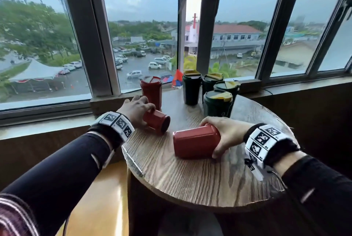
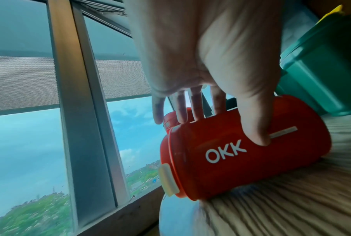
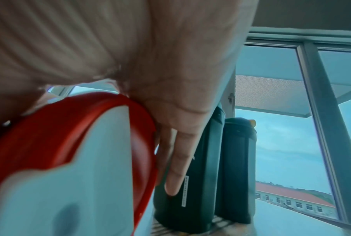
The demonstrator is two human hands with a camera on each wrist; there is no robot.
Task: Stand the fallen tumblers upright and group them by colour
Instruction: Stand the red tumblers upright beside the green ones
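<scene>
Two red tumblers lie on their sides on the round wooden table (image 1: pixel 190 182). My left hand (image 1: pixel 136 109) grips the lid end of the left fallen red tumbler (image 1: pixel 157 121) (image 2: pixel 245 148), thumb (image 2: pixel 255 127) over its side. My right hand (image 1: pixel 222 134) grips the lid end of the nearer fallen red tumbler (image 1: pixel 196 141), whose red and white lid (image 3: pixel 69 159) fills the right wrist view. A third red tumbler (image 1: pixel 151 91) stands upright at the back left. Several dark green tumblers (image 1: pixel 217 102) with yellow lid flaps stand together at the back right.
The table sits against a window sill (image 1: pixel 47 123) and tall window frames (image 1: pixel 91 31). A yellow wooden seat (image 1: pixel 102 197) is below the table's left edge. Bare tabletop lies in front of the fallen tumblers.
</scene>
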